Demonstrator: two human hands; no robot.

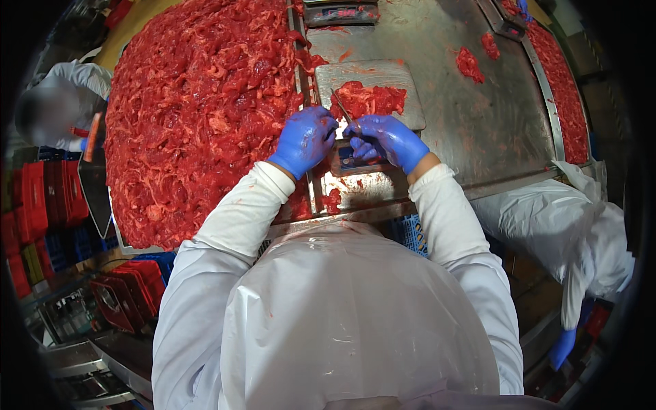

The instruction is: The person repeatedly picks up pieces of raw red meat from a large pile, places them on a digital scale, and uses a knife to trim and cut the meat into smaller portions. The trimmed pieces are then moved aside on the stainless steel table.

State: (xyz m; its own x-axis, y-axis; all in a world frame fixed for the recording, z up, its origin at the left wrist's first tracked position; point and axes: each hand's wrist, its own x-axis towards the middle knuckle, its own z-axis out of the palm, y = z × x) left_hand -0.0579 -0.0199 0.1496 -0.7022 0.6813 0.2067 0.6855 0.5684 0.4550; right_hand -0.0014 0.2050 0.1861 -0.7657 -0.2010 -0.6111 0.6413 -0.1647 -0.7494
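My right hand, in a blue glove, is closed around a knife. Its thin blade points up and left over the near left edge of the red meat on a scale's steel plate. The knife's handle is mostly hidden by my fingers. My left hand, gloved in blue too, is curled beside the plate, by the metal rim of the large meat heap. Whether it holds anything is hidden. Below my hands sits the scale's display, partly covered by my right fingers.
Two loose meat pieces lie on the steel table. Another scale stands at the far side. More meat fills a trough on the right. Co-workers in white are at both sides. Red crates stand lower left.
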